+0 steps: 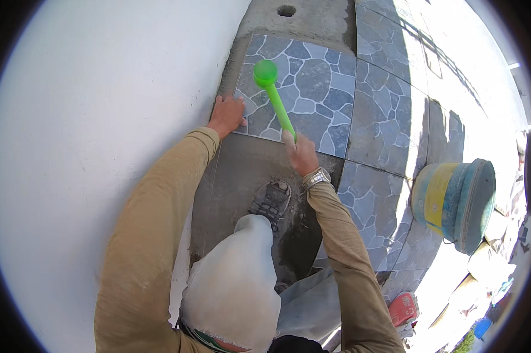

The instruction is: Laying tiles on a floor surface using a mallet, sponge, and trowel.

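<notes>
My right hand (301, 154) is closed round the handle of a bright green mallet (280, 109). Its round head is over a stone-patterned floor tile (312, 79) in blue-grey with pale joint lines; whether the head touches the tile I cannot tell. At the near left corner of this tile, beside the white wall, lies my left hand (228, 116), fingers apart against the tile's edge and holding no tool. Bare grey mortar (248, 162) shows on the near side of the tile, around my shoe.
Matching tiles (383, 117) form a row along the right. A teal bucket with a yellow band (453, 200) stands on them. The white wall (101, 117) rises close on my left. Beyond the tile, grey concrete has a round hole (286, 10). A red object (403, 309) lies lower right.
</notes>
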The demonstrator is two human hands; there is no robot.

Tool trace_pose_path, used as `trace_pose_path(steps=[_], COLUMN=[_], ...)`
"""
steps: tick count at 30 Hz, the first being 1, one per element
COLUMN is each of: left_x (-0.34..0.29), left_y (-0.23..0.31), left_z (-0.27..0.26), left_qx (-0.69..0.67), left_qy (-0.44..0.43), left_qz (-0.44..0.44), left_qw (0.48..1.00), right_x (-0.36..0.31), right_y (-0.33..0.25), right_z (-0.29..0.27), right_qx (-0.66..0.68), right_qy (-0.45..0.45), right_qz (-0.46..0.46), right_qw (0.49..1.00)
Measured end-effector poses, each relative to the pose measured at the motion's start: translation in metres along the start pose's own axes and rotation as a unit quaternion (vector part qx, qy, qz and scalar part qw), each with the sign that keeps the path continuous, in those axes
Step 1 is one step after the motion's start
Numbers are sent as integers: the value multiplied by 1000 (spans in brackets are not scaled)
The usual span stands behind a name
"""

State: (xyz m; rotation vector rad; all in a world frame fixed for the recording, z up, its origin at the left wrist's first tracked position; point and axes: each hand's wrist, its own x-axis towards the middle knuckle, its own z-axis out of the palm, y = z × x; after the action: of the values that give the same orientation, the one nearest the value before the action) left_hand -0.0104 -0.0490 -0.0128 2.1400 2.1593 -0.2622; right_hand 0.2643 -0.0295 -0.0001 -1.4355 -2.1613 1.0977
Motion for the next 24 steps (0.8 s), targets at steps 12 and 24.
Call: trace_pose_path(steps=[12,24], left_x=[14,59], left_y=[13,107], left_z=[-32,-51], left_qx=[-7,-74], left_qy=[-170,-219], left_qz=[-17,-81], left_qw=[985,970], right_x=[3,-33], right_y=[-16,20], right_z=[-26,-59], right_qx=[96,170], right_qy=[48,159], right_qz=[-84,83], right_qw=[991,969])
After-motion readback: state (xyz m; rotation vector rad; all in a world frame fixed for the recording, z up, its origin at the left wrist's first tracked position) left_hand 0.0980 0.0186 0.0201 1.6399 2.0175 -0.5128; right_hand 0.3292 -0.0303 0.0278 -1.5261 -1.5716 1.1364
